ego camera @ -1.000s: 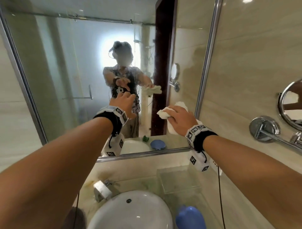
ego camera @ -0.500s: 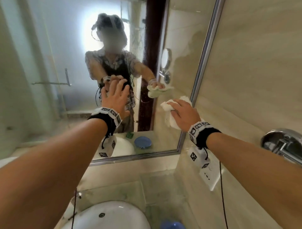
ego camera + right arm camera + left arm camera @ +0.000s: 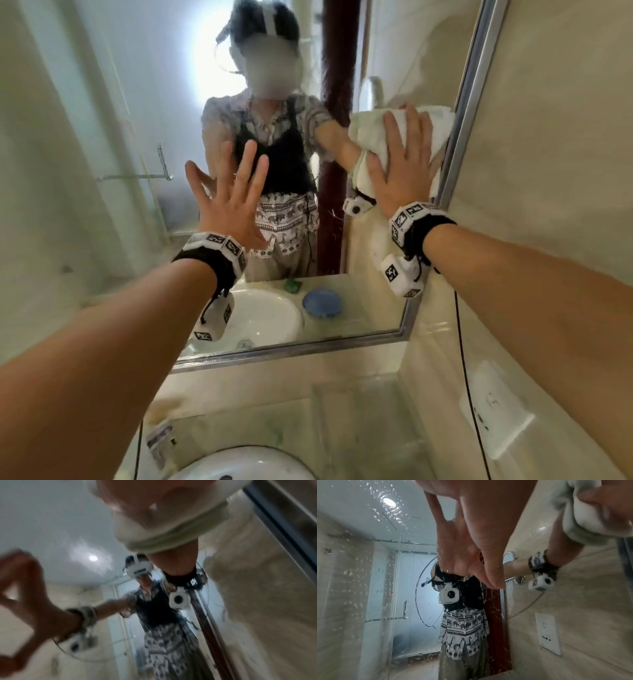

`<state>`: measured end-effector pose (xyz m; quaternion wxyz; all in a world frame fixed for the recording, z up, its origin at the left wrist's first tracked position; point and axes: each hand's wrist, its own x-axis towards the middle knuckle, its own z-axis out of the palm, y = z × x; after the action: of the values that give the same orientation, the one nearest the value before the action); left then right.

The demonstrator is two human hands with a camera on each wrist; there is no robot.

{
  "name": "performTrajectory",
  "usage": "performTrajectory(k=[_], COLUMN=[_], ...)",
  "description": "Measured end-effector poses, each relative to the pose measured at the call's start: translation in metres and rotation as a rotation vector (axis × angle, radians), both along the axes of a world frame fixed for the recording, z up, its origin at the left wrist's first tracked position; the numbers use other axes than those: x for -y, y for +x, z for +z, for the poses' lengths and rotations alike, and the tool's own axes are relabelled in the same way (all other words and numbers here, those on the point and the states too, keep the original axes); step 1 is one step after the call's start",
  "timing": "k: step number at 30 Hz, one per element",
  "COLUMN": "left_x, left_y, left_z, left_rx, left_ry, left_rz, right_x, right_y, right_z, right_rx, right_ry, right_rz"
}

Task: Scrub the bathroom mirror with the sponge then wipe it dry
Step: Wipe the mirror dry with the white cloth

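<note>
The mirror [image 3: 102, 171] has a metal frame and carries water drops, plain in the left wrist view [image 3: 359, 574]. My right hand [image 3: 400, 161] lies flat with straight fingers on a white cloth [image 3: 440, 126] and presses it to the glass beside the frame's right edge [image 3: 469, 102]. The cloth [image 3: 171, 534] looks bunched under the palm in the blurred right wrist view. My left hand [image 3: 233, 198] is spread wide at the mirror's middle and holds nothing. Its fingertips [image 3: 494, 585] meet their reflection on the glass. No sponge is in either hand.
Below the mirror are a white basin [image 3: 239, 462], a chrome tap [image 3: 159, 442] and a wet counter [image 3: 359, 428]. A wall socket [image 3: 496, 411] sits on the beige tiled wall at the right. A small green thing [image 3: 293, 284] and a blue disc [image 3: 322, 303] show as reflections.
My right hand has slid the cloth up along the mirror's right edge and flattened onto it. The left hand has spread its fingers. My head has come closer to the glass.
</note>
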<state>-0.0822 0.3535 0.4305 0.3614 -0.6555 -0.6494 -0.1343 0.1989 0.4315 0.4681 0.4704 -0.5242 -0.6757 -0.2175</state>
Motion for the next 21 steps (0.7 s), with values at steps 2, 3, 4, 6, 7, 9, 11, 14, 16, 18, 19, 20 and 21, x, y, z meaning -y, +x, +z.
performTrajectory(k=[2, 3, 4, 6, 7, 9, 11, 14, 16, 18, 19, 20, 21], left_x=[-0.003, -0.005, -0.006, -0.007, -0.007, -0.006, -0.004, -0.003, -0.002, -0.002, -0.001, -0.001, -0.001], left_y=[0.001, 0.001, 0.002, 0.002, 0.002, 0.003, 0.004, 0.006, 0.007, 0.008, 0.009, 0.009, 0.009], left_z=[-0.001, -0.002, -0.002, -0.004, -0.004, -0.005, -0.006, -0.005, -0.005, -0.004, -0.004, -0.004, -0.005], left_rx=[-0.006, -0.005, -0.001, 0.007, 0.007, 0.000, -0.003, 0.012, 0.010, 0.008, 0.009, 0.012, 0.016], left_ry=[0.009, 0.014, 0.019, 0.026, 0.028, 0.026, 0.028, 0.029, 0.023, 0.021, 0.020, 0.019, 0.019], left_rz=[0.007, 0.006, 0.002, 0.005, 0.012, 0.021, 0.022, 0.021, 0.044, 0.059, 0.060, 0.059, 0.054], right_x=[-0.007, -0.009, -0.009, -0.009, -0.009, -0.007, -0.003, 0.004, 0.007, 0.006, 0.006, 0.005, 0.005], right_y=[-0.001, -0.003, -0.006, -0.013, -0.015, -0.017, -0.014, -0.008, -0.007, -0.012, -0.016, -0.022, -0.029], right_z=[-0.037, -0.056, -0.075, -0.107, -0.119, -0.144, -0.171, -0.203, -0.198, -0.172, -0.153, -0.130, -0.106], right_rx=[-0.043, -0.068, -0.091, -0.125, -0.137, -0.147, -0.082, 0.128, 0.198, 0.229, 0.239, 0.238, 0.217], right_ry=[-0.017, -0.024, -0.028, -0.033, -0.038, -0.063, -0.094, -0.127, -0.137, -0.118, -0.098, -0.072, -0.036], right_rz=[-0.112, -0.147, -0.171, -0.180, -0.174, -0.162, -0.129, -0.043, -0.006, 0.011, 0.016, 0.016, 0.010])
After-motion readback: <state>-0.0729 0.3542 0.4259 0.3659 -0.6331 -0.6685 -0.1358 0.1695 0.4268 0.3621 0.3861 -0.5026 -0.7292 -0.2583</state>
